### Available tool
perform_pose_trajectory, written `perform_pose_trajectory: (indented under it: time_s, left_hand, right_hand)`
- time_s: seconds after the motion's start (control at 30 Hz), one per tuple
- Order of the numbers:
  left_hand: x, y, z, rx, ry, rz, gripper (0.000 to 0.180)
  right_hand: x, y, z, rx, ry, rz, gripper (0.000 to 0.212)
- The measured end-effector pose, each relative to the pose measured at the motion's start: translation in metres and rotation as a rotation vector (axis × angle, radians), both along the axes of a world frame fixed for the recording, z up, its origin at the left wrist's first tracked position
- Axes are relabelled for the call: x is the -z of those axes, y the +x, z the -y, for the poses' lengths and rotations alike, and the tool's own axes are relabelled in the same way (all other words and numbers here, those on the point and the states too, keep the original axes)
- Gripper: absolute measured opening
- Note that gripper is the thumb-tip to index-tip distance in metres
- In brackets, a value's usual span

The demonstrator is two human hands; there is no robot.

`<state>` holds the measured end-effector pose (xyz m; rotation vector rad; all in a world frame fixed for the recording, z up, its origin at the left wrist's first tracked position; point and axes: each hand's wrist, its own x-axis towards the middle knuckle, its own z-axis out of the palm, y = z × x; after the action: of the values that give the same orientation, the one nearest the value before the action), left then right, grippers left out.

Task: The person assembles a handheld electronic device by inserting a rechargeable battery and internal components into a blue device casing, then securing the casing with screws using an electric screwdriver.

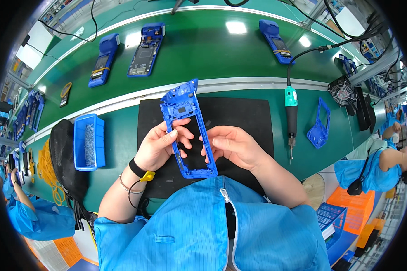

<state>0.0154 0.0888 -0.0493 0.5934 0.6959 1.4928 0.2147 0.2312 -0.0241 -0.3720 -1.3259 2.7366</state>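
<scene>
fingers of the left hand [156, 141] clamp one blue frame [206, 144] by its left side; those of the right hand [236, 145] meet its right side, whether gripping i cannot tell. below, one black mat [249, 113] shows bare toward both edges. three blue devices [101, 62] lie beyond the metal strip [239, 83]. one blue bin [100, 151] stands left; one power screwdriver [291, 110] and one loose cover [319, 133] hem the right.
</scene>
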Motion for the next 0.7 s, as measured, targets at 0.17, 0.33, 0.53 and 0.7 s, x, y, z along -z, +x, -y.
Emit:
perform_pose_trajectory:
  time_s: [0.17, 0.33, 0.53, 0.7]
  left_hand:
    - [-0.004, 0.001, -0.001, 0.102, -0.059, -0.049, 0.040]
    - [-0.021, 0.021, -0.003, -0.264, -0.118, -0.615, 0.047]
    - [-0.053, 0.063, 0.011, -0.410, 0.092, -1.264, 0.067]
    - [-0.047, 0.076, 0.005, -0.524, -0.050, -1.092, 0.037]
  right_hand:
    - [-0.011, -0.002, 0.002, -0.109, 0.092, 0.044, 0.030]
    - [-0.009, -0.004, 0.006, 0.020, 0.139, 0.009, 0.023]
    - [-0.012, -0.012, 0.005, 0.338, 0.329, 0.039, 0.019]
    - [-0.029, -0.013, 0.014, 0.390, 0.363, 0.060, 0.016]
